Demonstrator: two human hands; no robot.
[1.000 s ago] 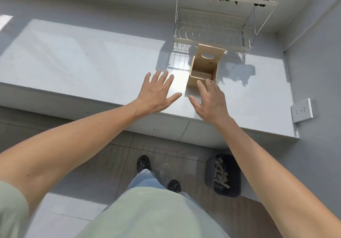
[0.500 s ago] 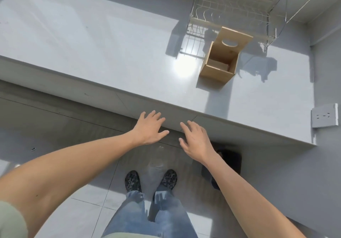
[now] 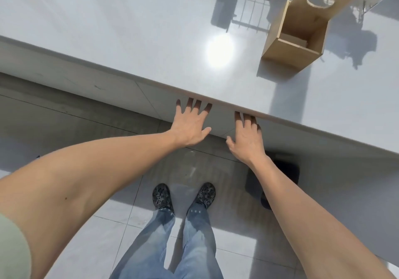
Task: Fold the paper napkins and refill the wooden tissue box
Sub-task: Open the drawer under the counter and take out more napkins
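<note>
Beyond both empty hands, the left hand (image 3: 190, 125) and right hand (image 3: 246, 137) reaching with spread fingers under the pale grey counter edge (image 3: 133, 79), the open light wooden tissue box (image 3: 295, 39) is waiting unfilled, no napkins showing, so the task seems hardly begun.

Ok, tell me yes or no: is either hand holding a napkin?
No: the left hand and right hand are both open and empty below the countertop edge.

Grey counter (image 3: 129, 30), wire rack (image 3: 250, 8), dark bin (image 3: 287, 170), tiled floor (image 3: 86, 246).
</note>
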